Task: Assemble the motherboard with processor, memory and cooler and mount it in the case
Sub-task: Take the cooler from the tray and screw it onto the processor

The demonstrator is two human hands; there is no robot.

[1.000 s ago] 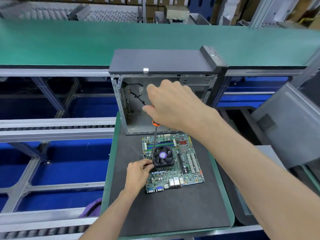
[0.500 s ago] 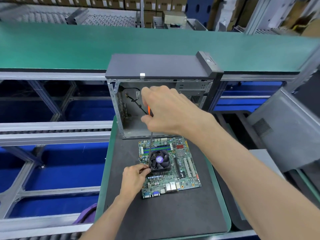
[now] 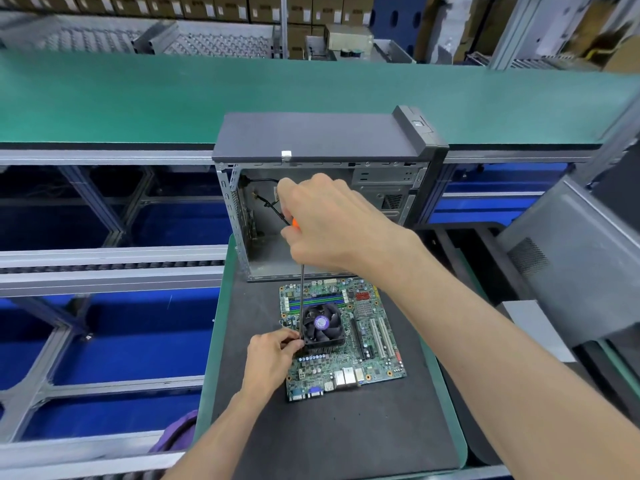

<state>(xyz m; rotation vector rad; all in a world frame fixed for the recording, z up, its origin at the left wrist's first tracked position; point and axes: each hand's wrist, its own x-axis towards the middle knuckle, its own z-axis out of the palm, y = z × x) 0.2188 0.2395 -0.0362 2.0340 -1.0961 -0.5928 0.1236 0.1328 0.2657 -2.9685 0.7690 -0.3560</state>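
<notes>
While the right hand grips a screwdriver upright over the cooler, the left hand pinches its tip. Both sit on the motherboard — flat on a dark mat, just before the open case.

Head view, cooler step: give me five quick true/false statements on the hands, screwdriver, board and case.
1. The right hand grips the screwdriver by its handle. True.
2. The motherboard is already mounted in the case. False: it lies on the black mat in front of the case.
3. The left hand is at the near left corner of the cooler. True.
4. The cooler lies beside the board. False: it sits on the board.
5. The case's side facing the camera is closed. False: it is open, cables visible inside.
</notes>
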